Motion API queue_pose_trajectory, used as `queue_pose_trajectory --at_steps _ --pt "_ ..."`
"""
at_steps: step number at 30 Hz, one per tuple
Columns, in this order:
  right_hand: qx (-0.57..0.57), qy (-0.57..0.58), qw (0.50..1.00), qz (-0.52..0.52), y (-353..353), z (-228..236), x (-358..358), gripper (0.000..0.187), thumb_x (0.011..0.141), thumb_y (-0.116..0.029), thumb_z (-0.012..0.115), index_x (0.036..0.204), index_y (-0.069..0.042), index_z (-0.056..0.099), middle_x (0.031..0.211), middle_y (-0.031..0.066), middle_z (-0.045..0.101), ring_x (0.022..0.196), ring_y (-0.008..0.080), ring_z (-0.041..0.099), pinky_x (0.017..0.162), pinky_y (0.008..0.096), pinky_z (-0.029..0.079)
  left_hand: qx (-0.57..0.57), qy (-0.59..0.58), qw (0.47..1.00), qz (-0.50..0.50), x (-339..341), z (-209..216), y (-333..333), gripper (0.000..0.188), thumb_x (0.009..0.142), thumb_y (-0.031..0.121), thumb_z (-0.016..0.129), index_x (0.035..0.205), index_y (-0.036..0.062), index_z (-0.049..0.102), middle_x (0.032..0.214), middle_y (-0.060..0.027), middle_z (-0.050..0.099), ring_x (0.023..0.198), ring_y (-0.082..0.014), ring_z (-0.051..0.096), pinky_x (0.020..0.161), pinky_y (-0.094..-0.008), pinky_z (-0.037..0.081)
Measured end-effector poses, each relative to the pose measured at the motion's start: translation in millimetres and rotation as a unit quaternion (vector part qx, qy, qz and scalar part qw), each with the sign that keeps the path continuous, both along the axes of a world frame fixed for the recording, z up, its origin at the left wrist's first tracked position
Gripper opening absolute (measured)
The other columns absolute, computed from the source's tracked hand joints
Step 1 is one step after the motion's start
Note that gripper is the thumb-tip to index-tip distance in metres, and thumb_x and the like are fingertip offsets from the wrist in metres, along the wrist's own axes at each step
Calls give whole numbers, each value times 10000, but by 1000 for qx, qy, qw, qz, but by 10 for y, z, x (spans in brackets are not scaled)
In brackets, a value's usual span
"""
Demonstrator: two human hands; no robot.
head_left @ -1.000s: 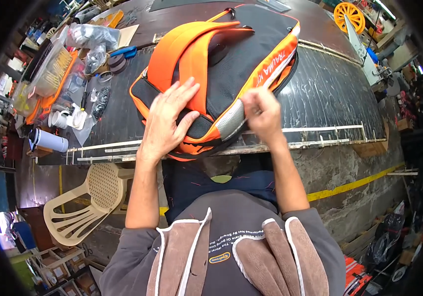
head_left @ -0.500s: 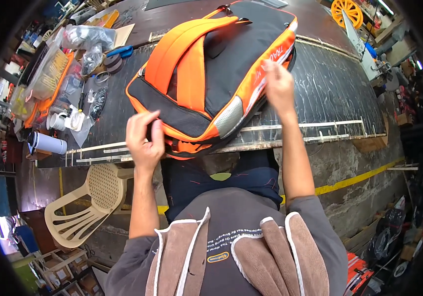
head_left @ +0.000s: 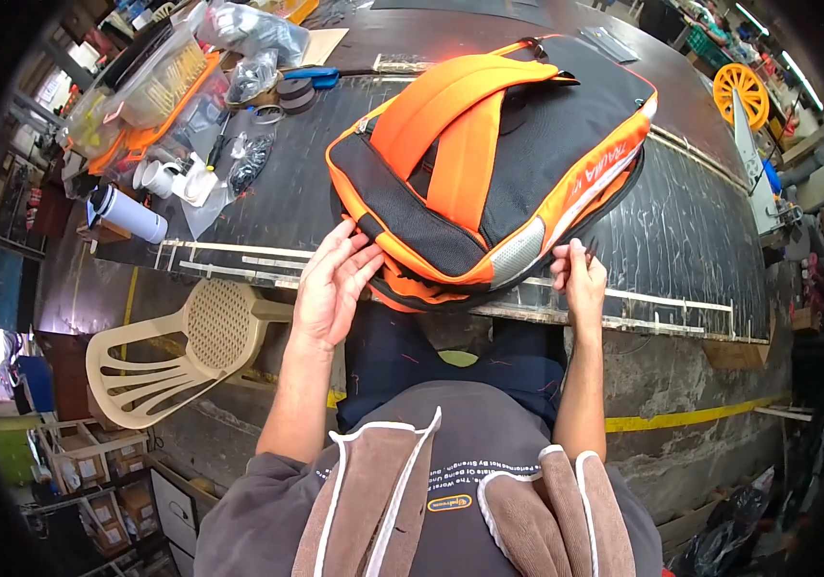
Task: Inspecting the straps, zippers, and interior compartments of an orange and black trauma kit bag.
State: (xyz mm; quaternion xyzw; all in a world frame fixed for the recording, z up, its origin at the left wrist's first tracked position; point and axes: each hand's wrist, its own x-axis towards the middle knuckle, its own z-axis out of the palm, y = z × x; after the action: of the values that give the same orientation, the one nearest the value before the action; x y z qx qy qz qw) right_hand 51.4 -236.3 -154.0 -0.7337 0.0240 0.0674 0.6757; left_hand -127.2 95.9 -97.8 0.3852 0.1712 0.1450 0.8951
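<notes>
Black tabletop [head_left: 686, 236] under backpack [head_left: 556, 159], beige chair [head_left: 219, 332]

An orange-and-black bag [head_left: 551, 168] lies straps up at the near edge of the table [head_left: 691, 240]. Its owner's-side left corner meets the person's left hand [head_left: 337, 287]; the right hand [head_left: 580, 284], fingers curled, is just beside its right flank. A pale bottle [head_left: 133, 215] occupies the table's near left corner, a beige chair [head_left: 217, 332] below.
</notes>
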Motion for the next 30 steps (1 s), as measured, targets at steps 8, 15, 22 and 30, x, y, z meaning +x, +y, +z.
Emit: queue_pose_trajectory --at_steps 8,15,22,30 --pt "-32 -36 998 29 18 -55 31 315 1064 -329 668 958 -42 744 710 -50 615 540 26 432 489 227 304 622 -12 769 143 342 506 -91 224 911 86 780 1134 68 771 924 -49 684 760 -136 661 677 -287 538" --pt "-32 -31 998 51 55 13 -92 274 1053 -282 682 987 -26 754 734 -47 623 625 24 462 560 221 335 837 -57 514 177 1059 455 10 226 845 130 839 1064 102 788 916 -46 712 743 -219 712 676 -339 563" --pt "6 7 999 34 -106 -52 -29 325 1085 -323 640 994 -37 763 706 -45 640 549 21 443 516 213 338 485 -174 791 329 639 868 327 196 1099 97 537 916 58 597 751 6 539 564 -75 474 519 -216 408" --pt "79 46 996 15 -99 20 -10 345 1087 -301 635 1156 15 755 880 54 775 558 37 517 499 203 392 354 28 921 161 -134 937 912 429 1136 342 495 871 45 657 805 -85 704 578 -135 629 550 -272 485"
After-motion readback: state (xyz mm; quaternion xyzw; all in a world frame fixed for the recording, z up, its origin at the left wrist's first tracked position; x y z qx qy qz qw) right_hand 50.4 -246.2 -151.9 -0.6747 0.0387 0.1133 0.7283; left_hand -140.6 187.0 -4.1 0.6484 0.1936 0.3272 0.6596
